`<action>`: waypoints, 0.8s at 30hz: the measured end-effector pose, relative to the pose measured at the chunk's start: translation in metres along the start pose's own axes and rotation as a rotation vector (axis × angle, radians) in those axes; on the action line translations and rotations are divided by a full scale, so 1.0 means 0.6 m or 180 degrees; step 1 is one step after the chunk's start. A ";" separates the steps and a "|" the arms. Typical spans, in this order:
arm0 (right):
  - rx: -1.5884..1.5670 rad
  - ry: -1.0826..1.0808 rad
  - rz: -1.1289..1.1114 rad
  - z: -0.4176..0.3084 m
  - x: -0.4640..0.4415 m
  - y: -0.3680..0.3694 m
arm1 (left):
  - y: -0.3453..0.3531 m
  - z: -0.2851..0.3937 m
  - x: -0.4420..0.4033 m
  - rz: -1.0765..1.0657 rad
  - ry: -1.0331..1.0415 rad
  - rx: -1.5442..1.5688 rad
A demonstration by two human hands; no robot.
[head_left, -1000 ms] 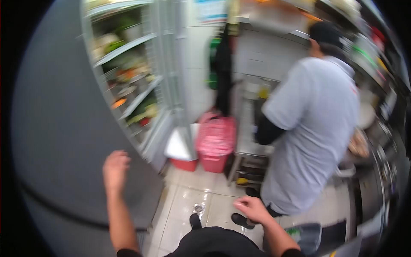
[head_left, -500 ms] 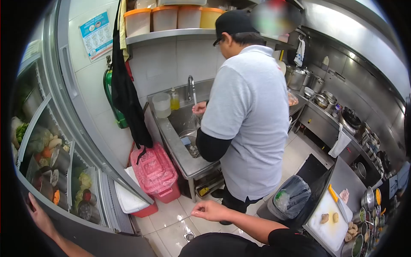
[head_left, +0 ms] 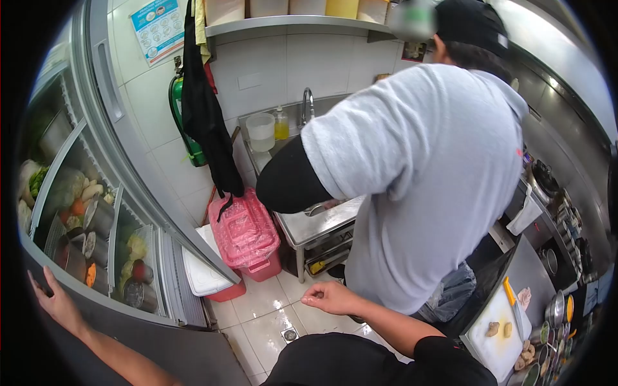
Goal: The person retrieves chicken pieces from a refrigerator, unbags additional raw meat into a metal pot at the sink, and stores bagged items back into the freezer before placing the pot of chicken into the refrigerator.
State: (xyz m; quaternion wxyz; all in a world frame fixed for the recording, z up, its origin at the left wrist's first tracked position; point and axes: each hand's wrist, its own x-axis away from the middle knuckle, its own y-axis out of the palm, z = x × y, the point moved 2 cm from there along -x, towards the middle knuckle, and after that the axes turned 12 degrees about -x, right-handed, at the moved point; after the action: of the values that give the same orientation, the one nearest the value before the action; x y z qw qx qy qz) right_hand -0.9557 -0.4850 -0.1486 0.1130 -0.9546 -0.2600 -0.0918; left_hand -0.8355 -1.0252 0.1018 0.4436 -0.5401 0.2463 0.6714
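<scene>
My left hand (head_left: 58, 302) rests with its fingers spread against the grey refrigerator panel (head_left: 154, 341) at lower left. Above it, metal containers (head_left: 100, 215) and vegetables, among them leafy greens (head_left: 37, 180), show on the refrigerator's shelves. My right hand (head_left: 331, 299) is held in front of my body over the tiled floor, fingers curled together. No object shows in it. Beyond that hand stands a co-worker in a grey shirt (head_left: 425, 167) and black cap, leaning at the sink (head_left: 335, 222); the co-worker's hands are hidden.
A pink lidded bin (head_left: 244, 228) stands beside the sink, near a white-lidded container (head_left: 205, 264). A lined trash bin (head_left: 454, 289) is behind the co-worker. At right, a knife (head_left: 513, 299) lies on a white cutting board (head_left: 496, 347). A floor drain (head_left: 290, 334) lies below.
The co-worker has shifted right and closer, their arm now across the sink; the running tap water no longer shows. My left hand's fingers are spread wider. My right hand stays curled.
</scene>
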 end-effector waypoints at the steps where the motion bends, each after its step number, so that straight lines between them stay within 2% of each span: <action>1: -0.0020 -0.0001 -0.0019 0.005 -0.002 -0.001 | -0.003 0.005 0.002 -0.0010 -0.0037 -0.0079; 4: -0.0103 -0.0041 -0.0069 0.006 -0.006 -0.002 | -0.006 0.018 0.008 -0.0078 -0.0063 0.0166; 7: -0.0031 0.0006 -0.0016 -0.011 -0.002 -0.005 | -0.004 0.034 0.012 0.0008 0.0063 -0.0211; 13: -0.0126 -0.0055 0.0173 0.002 -0.003 -0.021 | -0.003 0.061 0.023 0.0119 -0.0086 -0.0120; 17: -0.0128 -0.0006 0.0404 0.023 -0.008 -0.041 | -0.005 0.136 0.050 0.0387 0.0147 -0.0059; 19: -0.0219 0.0062 0.0398 0.028 -0.009 -0.051 | -0.008 0.224 0.076 -0.0201 0.0142 0.1150; 21: -0.0136 0.0013 0.0380 0.028 -0.008 -0.064 | -0.005 0.301 0.105 -0.0689 0.0228 0.1663; 24: 0.0080 -0.0087 0.0277 0.016 0.004 -0.081 | 0.008 0.356 0.168 -0.0894 0.0293 0.1266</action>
State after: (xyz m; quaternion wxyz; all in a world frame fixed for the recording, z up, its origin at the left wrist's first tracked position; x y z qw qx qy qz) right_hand -0.9777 -0.4404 -0.1488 0.1254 -0.9646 -0.2209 -0.0704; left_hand -0.9503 -0.8217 0.0691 0.6185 -0.5011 0.3161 0.5162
